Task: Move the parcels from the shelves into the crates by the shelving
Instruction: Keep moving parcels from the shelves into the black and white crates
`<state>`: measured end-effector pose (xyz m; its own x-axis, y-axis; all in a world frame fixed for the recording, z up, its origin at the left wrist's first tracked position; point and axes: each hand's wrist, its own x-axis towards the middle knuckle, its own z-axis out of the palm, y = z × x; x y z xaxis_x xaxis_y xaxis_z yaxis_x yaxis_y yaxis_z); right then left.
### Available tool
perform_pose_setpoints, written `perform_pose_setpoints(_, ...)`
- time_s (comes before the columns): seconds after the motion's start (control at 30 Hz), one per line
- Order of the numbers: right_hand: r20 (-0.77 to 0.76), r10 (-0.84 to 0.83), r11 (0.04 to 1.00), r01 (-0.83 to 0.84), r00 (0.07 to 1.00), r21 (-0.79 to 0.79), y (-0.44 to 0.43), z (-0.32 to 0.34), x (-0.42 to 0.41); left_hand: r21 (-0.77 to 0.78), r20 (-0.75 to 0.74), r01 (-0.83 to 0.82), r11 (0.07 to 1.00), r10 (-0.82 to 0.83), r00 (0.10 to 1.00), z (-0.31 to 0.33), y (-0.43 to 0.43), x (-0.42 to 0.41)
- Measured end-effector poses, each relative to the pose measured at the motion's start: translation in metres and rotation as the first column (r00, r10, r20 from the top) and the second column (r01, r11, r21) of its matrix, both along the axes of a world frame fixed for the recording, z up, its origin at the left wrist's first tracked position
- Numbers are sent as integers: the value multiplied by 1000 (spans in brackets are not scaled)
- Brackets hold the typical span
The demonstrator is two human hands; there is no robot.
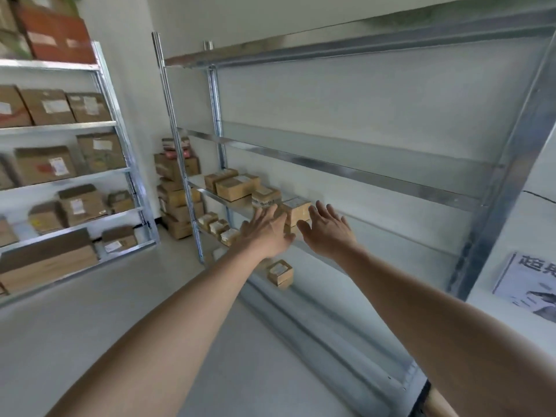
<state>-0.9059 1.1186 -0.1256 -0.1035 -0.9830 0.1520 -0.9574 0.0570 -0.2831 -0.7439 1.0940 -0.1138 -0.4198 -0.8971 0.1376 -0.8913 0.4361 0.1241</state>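
my left hand (264, 233) and right hand (326, 233) reach out spread, holding nothing, flanking a small parcel (298, 209) at the shelf (215, 196) edge. i should press both palms evenly on its sides before lifting. more parcels (237, 186) wait beyond.

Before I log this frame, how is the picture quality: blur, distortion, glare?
Head view: soft even light, no hard shadows; wide-angle bending of the metal shelving uprights; cardboard boxes on the far rack blurred; left hand, right hand and small parcel clearer, labels unreadable.
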Motion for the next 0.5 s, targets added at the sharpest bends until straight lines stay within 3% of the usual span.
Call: perform_pose_setpoints(0.5,-69,295,955,-292,953,54,-148,-5,161,33,9,-246,969,246,969,-15,-109,156)
